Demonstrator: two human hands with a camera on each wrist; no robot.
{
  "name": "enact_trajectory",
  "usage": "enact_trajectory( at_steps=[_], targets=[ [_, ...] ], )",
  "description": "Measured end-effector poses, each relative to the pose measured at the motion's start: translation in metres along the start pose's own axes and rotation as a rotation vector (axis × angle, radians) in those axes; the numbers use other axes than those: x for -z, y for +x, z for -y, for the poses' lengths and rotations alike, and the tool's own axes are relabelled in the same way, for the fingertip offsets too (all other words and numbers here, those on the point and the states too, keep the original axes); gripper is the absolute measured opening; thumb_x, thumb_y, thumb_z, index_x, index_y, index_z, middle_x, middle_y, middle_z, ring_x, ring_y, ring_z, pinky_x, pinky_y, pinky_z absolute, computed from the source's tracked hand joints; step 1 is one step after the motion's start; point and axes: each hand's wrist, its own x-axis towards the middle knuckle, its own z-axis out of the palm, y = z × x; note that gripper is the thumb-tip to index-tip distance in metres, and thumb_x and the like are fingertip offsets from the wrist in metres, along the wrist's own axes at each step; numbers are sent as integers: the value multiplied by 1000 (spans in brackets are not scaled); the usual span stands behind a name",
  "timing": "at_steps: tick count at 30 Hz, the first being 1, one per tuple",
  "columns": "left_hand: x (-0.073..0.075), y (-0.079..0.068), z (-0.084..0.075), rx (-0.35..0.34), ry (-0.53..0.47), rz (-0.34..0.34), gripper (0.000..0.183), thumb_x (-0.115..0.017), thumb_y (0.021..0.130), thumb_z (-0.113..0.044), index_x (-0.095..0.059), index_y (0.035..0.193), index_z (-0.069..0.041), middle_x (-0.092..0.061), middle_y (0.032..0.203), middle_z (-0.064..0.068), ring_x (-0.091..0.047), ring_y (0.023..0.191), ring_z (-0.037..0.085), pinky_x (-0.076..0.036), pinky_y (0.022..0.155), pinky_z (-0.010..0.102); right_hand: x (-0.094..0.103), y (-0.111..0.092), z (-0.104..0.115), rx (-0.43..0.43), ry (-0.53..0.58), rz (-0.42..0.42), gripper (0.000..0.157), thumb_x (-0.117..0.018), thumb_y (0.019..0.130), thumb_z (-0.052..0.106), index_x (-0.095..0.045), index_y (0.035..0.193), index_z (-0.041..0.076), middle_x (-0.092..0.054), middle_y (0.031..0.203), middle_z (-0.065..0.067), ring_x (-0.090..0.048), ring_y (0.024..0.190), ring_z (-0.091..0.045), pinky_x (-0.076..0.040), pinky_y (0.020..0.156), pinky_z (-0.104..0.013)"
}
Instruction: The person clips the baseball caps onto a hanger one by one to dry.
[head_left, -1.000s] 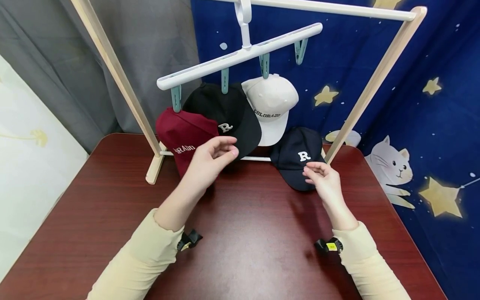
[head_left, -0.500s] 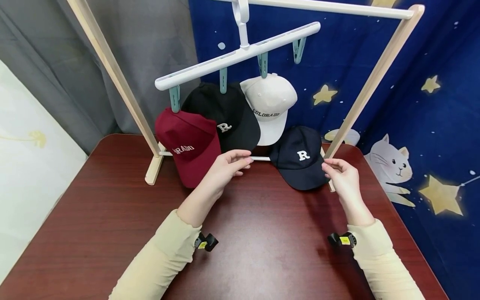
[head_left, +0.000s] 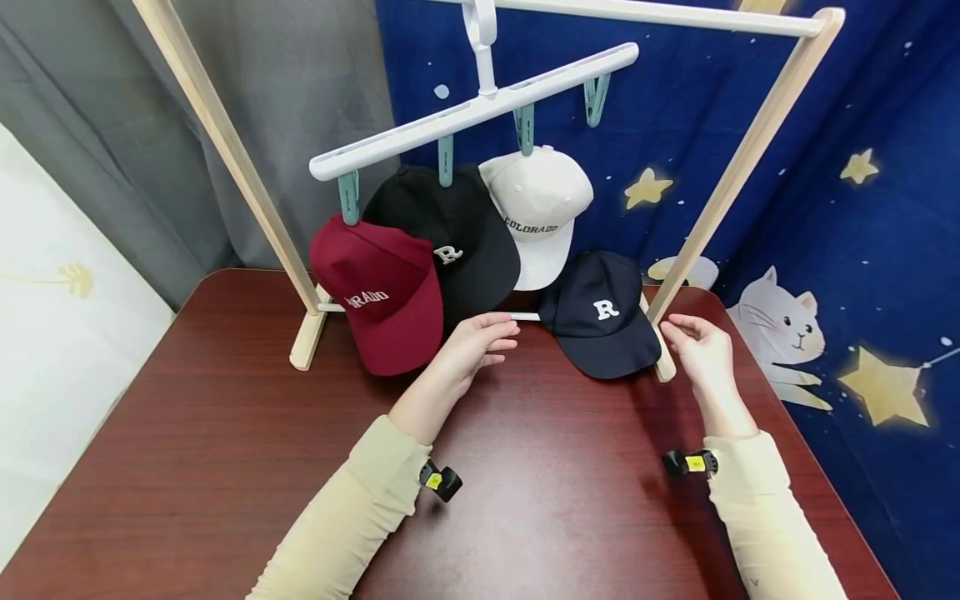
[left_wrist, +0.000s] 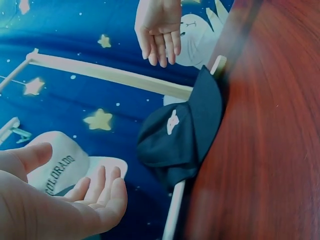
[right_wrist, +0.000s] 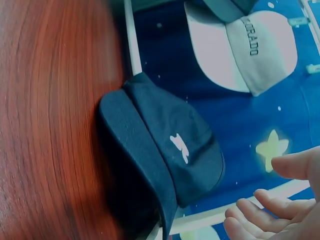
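My left hand [head_left: 468, 354] is in front of the lower edge of a black cap [head_left: 420, 204], fingers loosely bent with nothing in them. To its left hangs a dark red cap [head_left: 386, 258], and behind is a white cap [head_left: 543, 187] lettered COLORADO. Teal clips hold these three caps beneath a white hanger [head_left: 480, 108]. A navy cap [head_left: 596, 279] with a white R stands on the table at the rack's right side. Just right of its brim, my right hand [head_left: 705, 354] is held with nothing in it; the right wrist view shows its fingers [right_wrist: 270, 207] relaxed and apart from the cap.
The rack has a wooden upright on the left [head_left: 232, 158] and one on the right [head_left: 750, 167], joined by a white top rail [head_left: 637, 12]. A fourth clip [head_left: 596, 100] hangs bare at the hanger's right end. Behind the table [head_left: 525, 500] are grey and starry blue curtains.
My left hand has moved right and down, from in front of the red and black caps. My right hand has drawn rightward off the navy cap's brim. The caps keep their places.
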Motion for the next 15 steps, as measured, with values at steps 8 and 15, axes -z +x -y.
enact_trajectory(
  at_steps=[8,15],
  targets=[
    [-13,13,14,58,-56,9,50,-60,94,-17,-44,137,3,-59,125,18,-59,112,30,-46,91,39,-1,7,-9,-62,-13,8,46,-63,92,25,-57,127,-5,-63,108,-6,-55,73,4,-45,69,-14],
    [-27,22,25,102,-123,37,55,-59,95,-17,-38,140,5,-53,132,22,-52,121,35,-37,102,49,-1,11,-18,-97,6,18,49,-63,92,25,-54,130,-5,-60,115,-13,-55,75,3,-46,70,-15]
  ],
)
